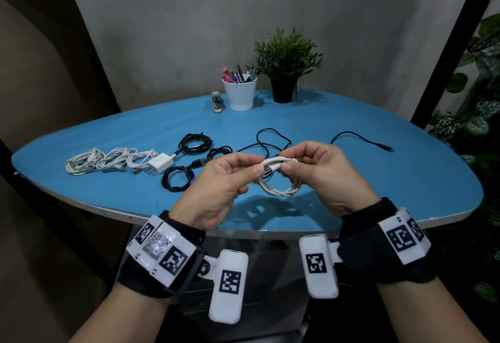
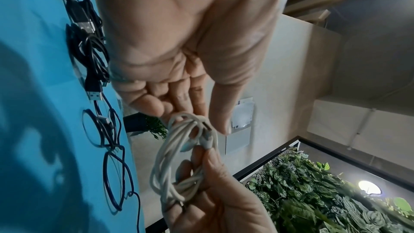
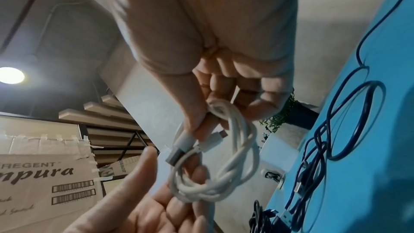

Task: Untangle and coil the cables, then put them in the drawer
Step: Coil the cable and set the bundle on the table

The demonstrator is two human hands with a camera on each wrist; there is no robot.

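Observation:
I hold a white cable, wound into a small coil, in the air above the near part of the blue table. My left hand grips the coil's left side, its fingers curled through the loop. My right hand pinches the coil's top beside the USB plug. Three white coiled cables and a white charger lie at the left. Black coils and loose black cables lie behind my hands. No drawer shows.
At the table's back stand a white pen cup, a potted plant and a small stapler. One black cable trails to the right. Leafy plants and a black post flank the right side.

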